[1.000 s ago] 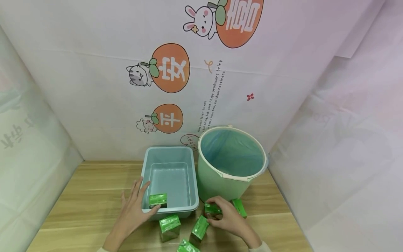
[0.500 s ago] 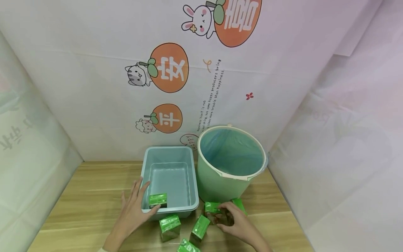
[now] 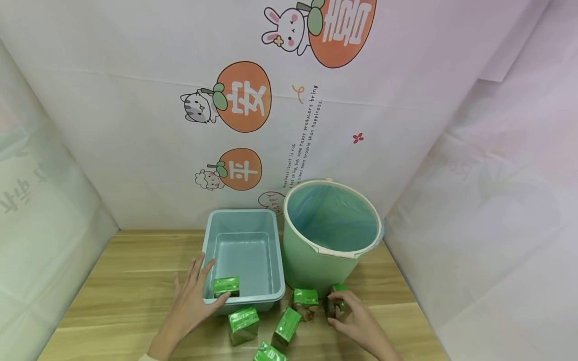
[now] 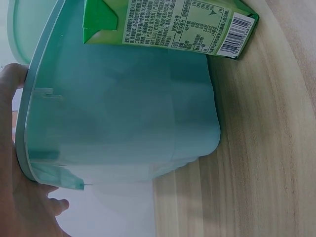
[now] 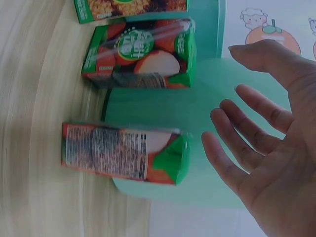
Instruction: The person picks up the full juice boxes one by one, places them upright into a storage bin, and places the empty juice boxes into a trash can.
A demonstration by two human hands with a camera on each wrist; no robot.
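My left hand rests at the near left corner of a blue plastic basin, fingers spread along the side rim and thumb at the front rim. One green drink carton lies inside the basin by the thumb. My right hand is around the near side of another drink carton beside the bin. In the right wrist view its fingers are loosely spread, with a gap to that carton, which stands upright. A fruit-pictured carton stands next to it.
A pale green bin with a clear bag liner stands right of the basin. In front lie more cartons: one before the basin, a tilted carton and a carton at the bottom edge. Printed cloth walls surround the wooden table.
My right hand has moved right, from the carton between basin and bin to the one farther right, which now stands more upright. My left hand has stayed at the basin.
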